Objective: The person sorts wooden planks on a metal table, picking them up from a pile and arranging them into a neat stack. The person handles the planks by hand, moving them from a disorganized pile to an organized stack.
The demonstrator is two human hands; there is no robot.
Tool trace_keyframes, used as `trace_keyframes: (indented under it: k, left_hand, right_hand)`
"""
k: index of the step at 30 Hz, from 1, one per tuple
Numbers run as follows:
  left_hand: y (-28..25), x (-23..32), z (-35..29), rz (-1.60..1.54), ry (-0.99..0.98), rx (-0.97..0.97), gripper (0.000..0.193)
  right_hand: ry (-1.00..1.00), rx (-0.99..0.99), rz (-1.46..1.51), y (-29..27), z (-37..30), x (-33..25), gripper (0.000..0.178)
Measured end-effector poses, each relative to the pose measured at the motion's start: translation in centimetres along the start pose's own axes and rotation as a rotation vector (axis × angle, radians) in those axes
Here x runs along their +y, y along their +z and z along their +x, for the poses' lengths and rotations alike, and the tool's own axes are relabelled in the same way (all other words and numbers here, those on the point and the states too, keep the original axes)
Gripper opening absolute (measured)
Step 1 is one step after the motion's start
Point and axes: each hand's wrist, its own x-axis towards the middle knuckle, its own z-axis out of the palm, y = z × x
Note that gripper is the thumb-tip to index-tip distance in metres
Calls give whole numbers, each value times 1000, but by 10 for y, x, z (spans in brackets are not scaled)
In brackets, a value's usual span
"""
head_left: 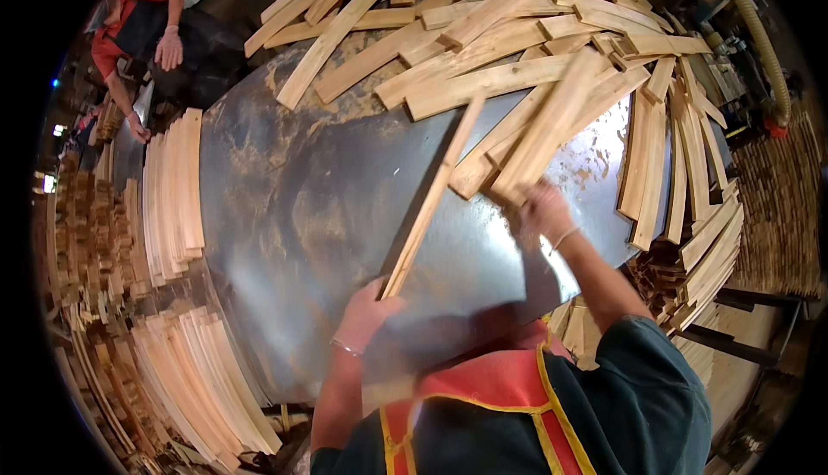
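My left hand is closed round the near end of a narrow wooden board, which is tilted up on its edge and points away from me over the metal table. To the right, my right hand is at the near end of a wider pale board. That hand is blurred, and its fingers look bent against the board's end. Beside this board lies another plank, partly covered by it. Sawdust is smeared over the metal surface.
A loose heap of boards covers the table's far side. More boards lie along its right edge. Stacked boards stand at the left and near left. A co-worker stands at the far left. A hose hangs far right.
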Motion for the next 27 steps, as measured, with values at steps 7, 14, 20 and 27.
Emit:
trace_keyframes:
  k: [7, 14, 20, 27]
  left_hand:
    - [11, -57, -94, -179, -103, 12, 67]
    - [-13, -111, -102, 113, -420, 520, 67]
    - [-69, -217, -210, 274, -492, 850, 47]
    - [-124, -513, -336, 907, -284, 1427, 75]
  right_hand:
    - [255, -661, -514, 205, -216, 22, 77]
    - [109, -1141, -947, 321, -298, 28, 77]
    - [136, -998, -700, 283, -253, 70, 75]
    - [-30, -814, -1011, 259, -237, 12, 61]
